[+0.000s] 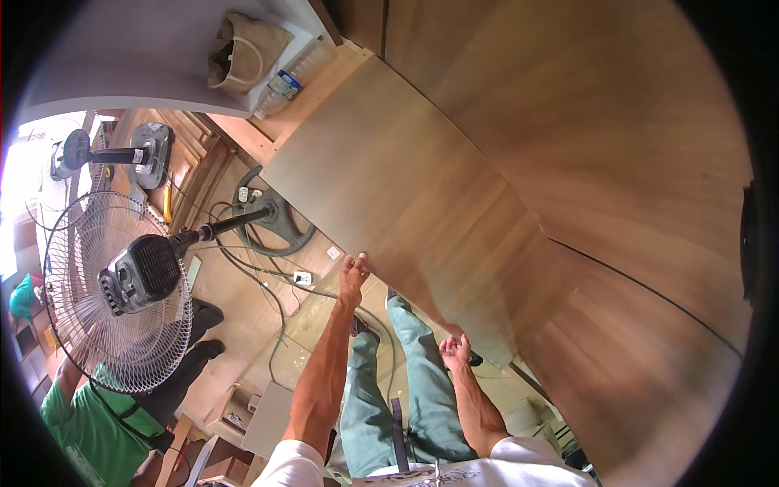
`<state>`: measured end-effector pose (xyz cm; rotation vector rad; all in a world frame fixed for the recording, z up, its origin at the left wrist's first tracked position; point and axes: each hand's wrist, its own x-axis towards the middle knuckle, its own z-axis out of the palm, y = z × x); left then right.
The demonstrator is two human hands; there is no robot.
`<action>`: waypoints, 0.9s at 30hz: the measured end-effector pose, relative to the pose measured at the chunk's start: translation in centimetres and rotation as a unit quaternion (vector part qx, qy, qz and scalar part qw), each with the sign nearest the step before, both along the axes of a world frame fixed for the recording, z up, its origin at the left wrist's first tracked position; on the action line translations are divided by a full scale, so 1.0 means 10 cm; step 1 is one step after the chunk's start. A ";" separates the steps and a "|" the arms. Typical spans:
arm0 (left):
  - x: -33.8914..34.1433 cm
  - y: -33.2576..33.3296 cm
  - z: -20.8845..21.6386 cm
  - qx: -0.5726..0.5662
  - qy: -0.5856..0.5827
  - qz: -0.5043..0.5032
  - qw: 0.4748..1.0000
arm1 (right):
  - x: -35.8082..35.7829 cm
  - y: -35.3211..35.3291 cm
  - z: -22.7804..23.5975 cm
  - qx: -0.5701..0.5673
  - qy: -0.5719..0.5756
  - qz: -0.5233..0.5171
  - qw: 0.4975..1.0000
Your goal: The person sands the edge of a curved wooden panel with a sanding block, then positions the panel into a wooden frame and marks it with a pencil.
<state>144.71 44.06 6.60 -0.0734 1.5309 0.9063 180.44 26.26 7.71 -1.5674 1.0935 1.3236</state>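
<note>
A wide wood-grain panel (406, 178) slants across the middle, its near edge toward me. My left hand (354, 277) is closed at that edge, fingertips bent over it. Farther right along the same edge is my right hand (456, 351), its fingers curled and closed against the panel; the exact contact there is partly hidden. Behind and to the right, larger wood-grain boards (625, 130) meet the panel along dark seams.
A black standing fan (142, 276) is at left, with cables and a power outlet (303, 278) on the floor. Another person in a green shirt (101, 430) is at lower left. A beige bag (243, 53) and plastic bottles (280, 89) lie at the far edge.
</note>
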 end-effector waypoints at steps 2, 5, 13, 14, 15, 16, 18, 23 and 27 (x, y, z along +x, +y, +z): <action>0.22 0.10 0.25 0.019 -0.023 0.000 1.000 | 0.15 -0.08 0.06 0.016 -0.016 -0.007 1.000; 0.23 0.15 0.56 0.048 -0.050 -0.005 0.998 | 0.17 -0.15 0.12 0.064 -0.014 -0.014 0.998; 0.04 0.11 0.82 0.107 -0.040 -0.099 0.989 | 0.14 -0.34 0.32 0.144 -0.002 0.023 0.989; 0.07 0.07 0.90 0.107 -0.043 -0.103 0.988 | 0.15 -0.38 0.34 0.143 -0.001 0.032 0.989; 0.10 0.01 0.99 0.110 -0.049 -0.081 0.989 | 0.16 -0.43 0.37 0.143 0.000 0.042 0.989; 0.12 -0.01 1.13 0.115 -0.052 -0.061 0.990 | 0.17 -0.45 0.39 0.145 -0.002 0.037 0.989; 0.18 -0.07 1.35 0.120 -0.043 -0.078 0.989 | 0.22 -0.52 0.44 0.172 0.024 0.043 0.984; 0.26 -0.20 2.03 0.117 -0.002 -0.114 0.987 | 0.21 -0.58 0.71 0.174 0.025 0.084 0.981; 0.29 -0.32 2.69 0.191 0.032 -0.086 0.977 | 0.27 -0.71 1.22 0.179 0.094 0.247 0.948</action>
